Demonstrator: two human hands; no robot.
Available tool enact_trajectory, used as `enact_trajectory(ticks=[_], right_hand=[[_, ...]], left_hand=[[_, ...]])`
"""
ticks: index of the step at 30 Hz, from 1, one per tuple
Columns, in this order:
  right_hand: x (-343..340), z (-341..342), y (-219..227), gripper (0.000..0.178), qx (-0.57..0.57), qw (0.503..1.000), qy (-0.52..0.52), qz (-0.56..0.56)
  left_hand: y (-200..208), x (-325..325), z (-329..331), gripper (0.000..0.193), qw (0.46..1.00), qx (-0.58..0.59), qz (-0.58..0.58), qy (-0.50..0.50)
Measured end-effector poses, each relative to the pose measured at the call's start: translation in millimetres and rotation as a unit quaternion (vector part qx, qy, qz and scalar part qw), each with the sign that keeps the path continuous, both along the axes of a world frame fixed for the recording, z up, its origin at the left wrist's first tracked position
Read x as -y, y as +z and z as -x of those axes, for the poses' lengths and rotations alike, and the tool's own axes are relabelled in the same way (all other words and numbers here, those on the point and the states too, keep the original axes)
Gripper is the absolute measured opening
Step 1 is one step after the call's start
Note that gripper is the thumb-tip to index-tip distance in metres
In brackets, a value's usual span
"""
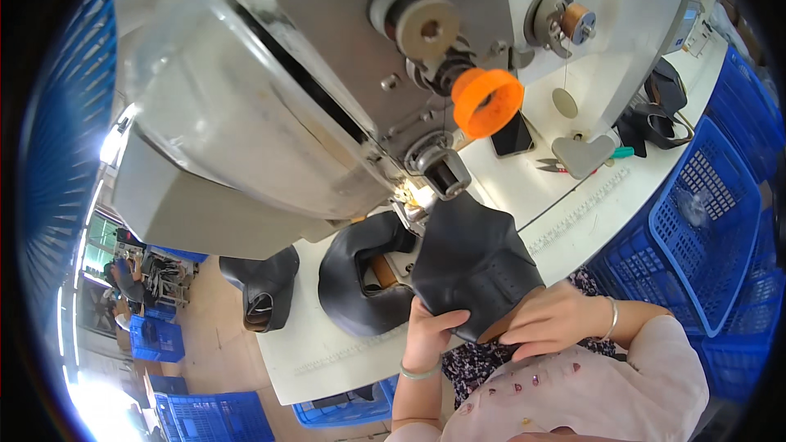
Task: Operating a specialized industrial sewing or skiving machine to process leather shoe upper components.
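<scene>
A black leather shoe upper [475, 258] lies under the needle area [412, 209] of a sewing machine [262, 123], its brown lining showing at the near edge. My left hand [432, 334] pinches its near left corner, thumb on top. At the right, my right hand [553, 319] grips the same upper by its near right edge, with some fingers hidden behind the leather. A curved black leather part [352, 299] wraps round the machine's small work bed [393, 268]; I cannot tell whether it is joined to the upper in my hands.
Another black upper [266, 286] hangs over the table's left edge. Scissors [553, 165], a phone [514, 135] and more black uppers [659, 119] lie on the white table [573, 217]. Blue crates [708, 229] stand at the right. A distant person [127, 278] is at the left.
</scene>
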State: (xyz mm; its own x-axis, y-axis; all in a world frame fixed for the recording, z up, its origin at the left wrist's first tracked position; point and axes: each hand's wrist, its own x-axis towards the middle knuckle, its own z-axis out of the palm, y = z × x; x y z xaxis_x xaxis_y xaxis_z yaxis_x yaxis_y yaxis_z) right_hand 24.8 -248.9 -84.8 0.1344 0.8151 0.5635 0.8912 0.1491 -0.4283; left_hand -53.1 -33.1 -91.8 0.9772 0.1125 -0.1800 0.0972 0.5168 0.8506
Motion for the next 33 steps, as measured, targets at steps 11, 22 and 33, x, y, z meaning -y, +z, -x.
enact_trajectory(ticks=[11, 22, 33], right_hand=[[-2, -28, -15, 0.041, -0.733, 0.678, 0.039, -0.043], [-2, -25, -26, 0.031, -0.697, 0.716, 0.041, -0.006], [-14, -25, -33, 0.033, -0.71, 0.701, 0.069, -0.013]], left_hand=[[-13, 6, 23, 0.074, 0.988, 0.084, 0.112, 0.067], [21, 3, 19, 0.039, 0.959, 0.069, -0.23, 0.152], [23, 9, 19, 0.03, 0.934, 0.109, -0.23, 0.253]])
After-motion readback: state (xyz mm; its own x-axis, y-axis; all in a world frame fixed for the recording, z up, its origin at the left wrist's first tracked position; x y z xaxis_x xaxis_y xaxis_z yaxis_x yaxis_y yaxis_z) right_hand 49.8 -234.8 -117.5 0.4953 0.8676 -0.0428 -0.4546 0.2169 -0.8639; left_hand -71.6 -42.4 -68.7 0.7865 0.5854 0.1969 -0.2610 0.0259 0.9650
